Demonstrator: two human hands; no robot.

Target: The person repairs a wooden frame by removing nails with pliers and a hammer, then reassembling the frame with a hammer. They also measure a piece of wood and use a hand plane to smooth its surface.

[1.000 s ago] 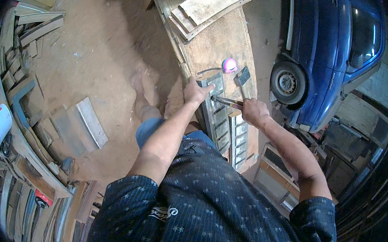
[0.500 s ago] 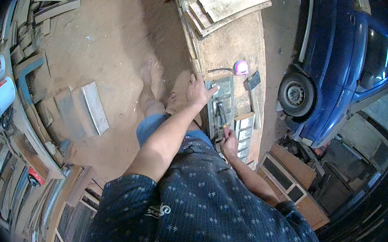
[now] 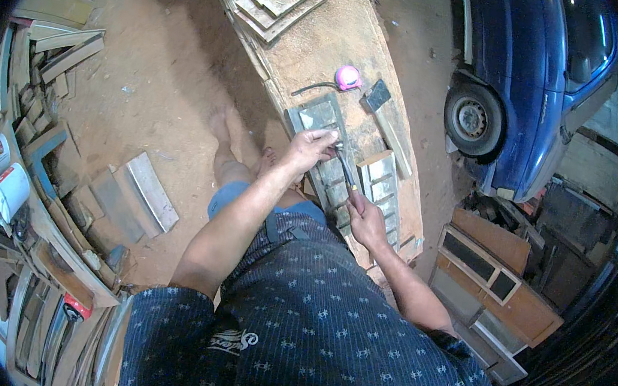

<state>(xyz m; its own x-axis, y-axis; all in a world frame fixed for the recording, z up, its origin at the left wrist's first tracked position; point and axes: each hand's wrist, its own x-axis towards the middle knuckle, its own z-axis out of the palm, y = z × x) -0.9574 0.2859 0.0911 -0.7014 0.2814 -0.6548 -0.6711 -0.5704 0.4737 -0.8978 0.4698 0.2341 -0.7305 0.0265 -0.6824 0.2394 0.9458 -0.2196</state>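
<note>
- I see the left hand (image 3: pixel 310 150) with fingertips bunched at the tip of a dark-shafted tool (image 3: pixel 346 173); I can't tell what they pinch.
- Under it, a slotted panel (image 3: pixel 334 191) lies on the worktop (image 3: pixel 326 45).
- A pink tape measure (image 3: pixel 348 77) sits beyond.
- The right hand (image 3: pixel 367 223) is wrapped round the tool's handle.
- Beside lies a hammer (image 3: pixel 389 135).

Blue car (image 3: pixel 517 87), hot pink tape measure (image 3: pixel 347 77), dark shirt (image 3: pixel 331 338) with pale motifs, tool handle (image 3: pixel 356 199) kinda reddish I think
</note>
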